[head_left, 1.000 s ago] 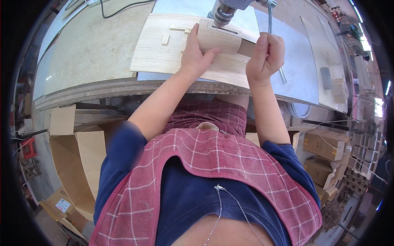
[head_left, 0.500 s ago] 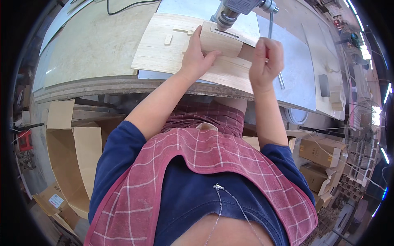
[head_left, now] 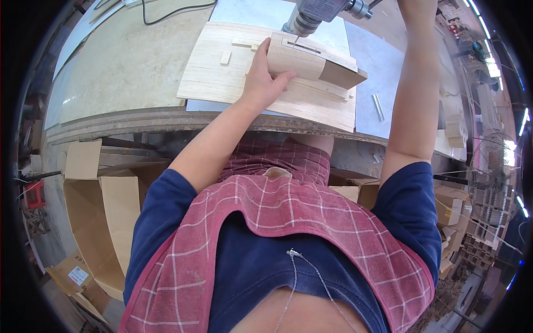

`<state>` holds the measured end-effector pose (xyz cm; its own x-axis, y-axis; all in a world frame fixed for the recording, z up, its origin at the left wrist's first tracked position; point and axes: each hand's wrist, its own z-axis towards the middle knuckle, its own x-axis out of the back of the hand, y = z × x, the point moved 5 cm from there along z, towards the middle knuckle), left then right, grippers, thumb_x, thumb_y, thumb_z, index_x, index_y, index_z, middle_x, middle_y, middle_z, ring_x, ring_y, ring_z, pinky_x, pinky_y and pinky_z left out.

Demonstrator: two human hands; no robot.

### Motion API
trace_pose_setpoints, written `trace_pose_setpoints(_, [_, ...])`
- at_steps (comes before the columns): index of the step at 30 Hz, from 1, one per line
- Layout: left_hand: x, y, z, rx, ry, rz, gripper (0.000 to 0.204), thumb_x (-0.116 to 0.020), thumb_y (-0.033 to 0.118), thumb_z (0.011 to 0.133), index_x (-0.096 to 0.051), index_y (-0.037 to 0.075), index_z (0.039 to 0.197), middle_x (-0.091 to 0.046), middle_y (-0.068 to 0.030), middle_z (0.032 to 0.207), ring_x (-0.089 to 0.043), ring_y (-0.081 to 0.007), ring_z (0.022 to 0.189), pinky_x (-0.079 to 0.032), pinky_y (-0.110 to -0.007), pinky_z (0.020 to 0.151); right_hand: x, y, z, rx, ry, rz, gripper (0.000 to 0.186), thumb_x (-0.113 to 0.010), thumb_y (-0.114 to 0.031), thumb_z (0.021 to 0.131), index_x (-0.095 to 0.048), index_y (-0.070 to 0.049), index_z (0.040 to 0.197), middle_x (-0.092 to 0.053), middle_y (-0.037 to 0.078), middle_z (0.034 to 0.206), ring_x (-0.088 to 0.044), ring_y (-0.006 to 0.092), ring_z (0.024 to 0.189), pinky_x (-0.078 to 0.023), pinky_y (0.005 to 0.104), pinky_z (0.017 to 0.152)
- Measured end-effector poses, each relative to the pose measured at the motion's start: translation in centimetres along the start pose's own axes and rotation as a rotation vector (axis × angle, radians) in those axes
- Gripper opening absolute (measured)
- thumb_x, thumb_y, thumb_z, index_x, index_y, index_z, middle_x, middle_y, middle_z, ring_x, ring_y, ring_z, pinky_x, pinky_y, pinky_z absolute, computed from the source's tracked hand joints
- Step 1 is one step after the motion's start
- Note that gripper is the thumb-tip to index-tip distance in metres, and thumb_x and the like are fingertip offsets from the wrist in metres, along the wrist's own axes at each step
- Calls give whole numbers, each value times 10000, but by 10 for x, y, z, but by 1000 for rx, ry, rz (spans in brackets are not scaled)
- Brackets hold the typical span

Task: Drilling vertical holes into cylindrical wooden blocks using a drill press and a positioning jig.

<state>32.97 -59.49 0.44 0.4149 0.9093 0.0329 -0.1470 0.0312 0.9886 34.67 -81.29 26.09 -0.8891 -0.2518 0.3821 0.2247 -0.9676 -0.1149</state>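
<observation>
My left hand (head_left: 265,82) is closed around the left end of a pale wooden block (head_left: 297,60), fingers along its left side and thumb on its near face. A long narrow slot runs along the block's top, and a browner piece (head_left: 343,76) shows at its right end. Over the slot hangs a drill press chuck (head_left: 305,25), its thin bit (head_left: 296,40) at the slot's left part. My right hand (head_left: 417,10) is raised at the upper right, cut off by the picture's edge near the drill press lever (head_left: 375,3); its fingers are out of sight.
Beneath the block lies a light wooden board (head_left: 214,69) with guide strips and a small wood piece (head_left: 225,57). A metal rod (head_left: 378,107) rests on the right sheet. A black cable (head_left: 177,10) crosses the far left. Open cardboard boxes (head_left: 119,216) stand below the bench.
My right hand has swung up and away from beside the block to the upper right edge, and the lever has turned upward with it. My left hand still holds the block.
</observation>
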Motion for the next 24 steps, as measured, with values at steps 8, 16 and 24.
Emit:
trace_pose_setpoints(8, [18, 21, 10, 110, -66, 40, 775, -748, 138, 694, -324, 36, 1336, -521, -183, 1189, -608, -192, 859, -500, -242, 519, 18, 23, -75, -484, -239, 336, 237, -518, -234, 884, -600, -21, 948, -614, 33, 758, -537, 125, 708, -428, 276, 689])
trace_pose_setpoints(16, [32, 12, 8, 57, -46, 141, 725, -745, 57, 688, -381, 37, 1314, -612, -127, 1085, -549, -59, 755, -470, -224, 648, 1, -31, -201, -288, -790, 69, 361, -687, -288, 755, -611, -30, 995, -624, 139, 989, -607, 299, 842, -472, 338, 737])
trace_pose_setpoints(24, [122, 41, -41, -39, 1, -105, 718, -721, -24, 667, -404, 26, 1308, -602, -127, 1092, -568, -114, 791, -482, -227, 715, 41, -59, -219, -479, -779, 215, 275, -694, -179, 730, -612, -30, 947, -611, 137, 861, -586, 319, 782, -459, 344, 681])
